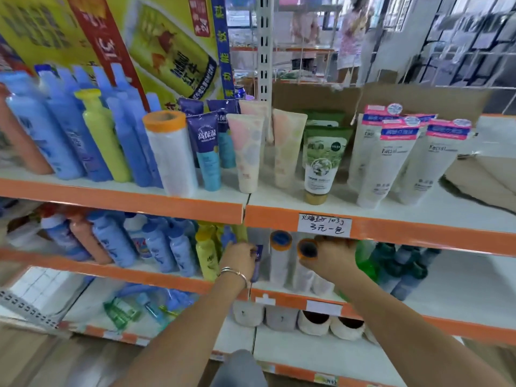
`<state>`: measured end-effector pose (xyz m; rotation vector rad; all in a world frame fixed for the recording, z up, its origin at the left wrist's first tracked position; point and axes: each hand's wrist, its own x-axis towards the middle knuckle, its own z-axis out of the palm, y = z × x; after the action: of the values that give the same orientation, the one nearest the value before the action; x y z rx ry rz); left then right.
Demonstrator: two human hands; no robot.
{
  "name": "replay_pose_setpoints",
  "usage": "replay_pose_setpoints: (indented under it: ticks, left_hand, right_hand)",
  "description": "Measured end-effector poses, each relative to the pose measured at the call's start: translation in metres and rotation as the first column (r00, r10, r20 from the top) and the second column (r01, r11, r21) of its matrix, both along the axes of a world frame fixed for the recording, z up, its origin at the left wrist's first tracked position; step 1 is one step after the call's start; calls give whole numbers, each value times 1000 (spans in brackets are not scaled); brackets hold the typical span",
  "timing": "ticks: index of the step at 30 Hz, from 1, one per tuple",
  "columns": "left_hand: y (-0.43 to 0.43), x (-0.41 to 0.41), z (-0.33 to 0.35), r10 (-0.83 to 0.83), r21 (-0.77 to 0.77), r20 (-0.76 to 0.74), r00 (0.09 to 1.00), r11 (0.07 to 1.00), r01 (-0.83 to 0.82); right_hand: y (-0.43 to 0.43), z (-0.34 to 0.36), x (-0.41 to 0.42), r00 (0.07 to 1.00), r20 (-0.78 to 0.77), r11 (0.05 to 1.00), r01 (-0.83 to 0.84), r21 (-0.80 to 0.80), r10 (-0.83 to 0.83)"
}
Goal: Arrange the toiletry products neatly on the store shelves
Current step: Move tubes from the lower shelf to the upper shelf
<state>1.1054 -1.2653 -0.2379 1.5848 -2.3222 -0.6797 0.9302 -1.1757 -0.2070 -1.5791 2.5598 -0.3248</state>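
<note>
Bottles in blue crowd the left end of the top shelf, with one yellow-green bottle among them. To their right, near the front edge, stand an orange-capped white roll, purple-and-teal tubes and pastel pink tubes. On the middle shelf below, more blue bottles lean beside a yellow bottle. Just right of it, the left hand, bangles on its wrist, has its fingers curled round a purple tube standing near the front edge. A blue-topped white container stands between the hands. The right hand is wrapped tightly round an orange-capped container, tilted so that its cap faces the camera, just under a handwritten price label. Further right, a green bottle and dark teal bottles stand on the same shelf. On the top shelf above sit a green Nivea tube and white facial cleanser tubes.
</note>
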Motion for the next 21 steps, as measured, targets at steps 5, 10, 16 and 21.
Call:
replay_pose_setpoints:
  ticks: [5,10,16,21]
  left_hand:
    - [-30,-20,-14,-105,-111,296,949,983,144]
    - [-45,-27,-27,-164,-72,463,871,972,222]
    - [-43,-33,-26,-252,101,500,829,967,234]
    - [-46,-38,-25,-237,66,479,845,970,234]
  right_hand:
    - [-15,-15,-7,998,-37,995,-41,94,44]
    - [-29,-23,-16,1000,0,988,-30,149,30]
    - [-41,-31,-17,999,-46,990,-12,143,19]
    - [-42,-37,-19,999,-53,990,14,144,-6]
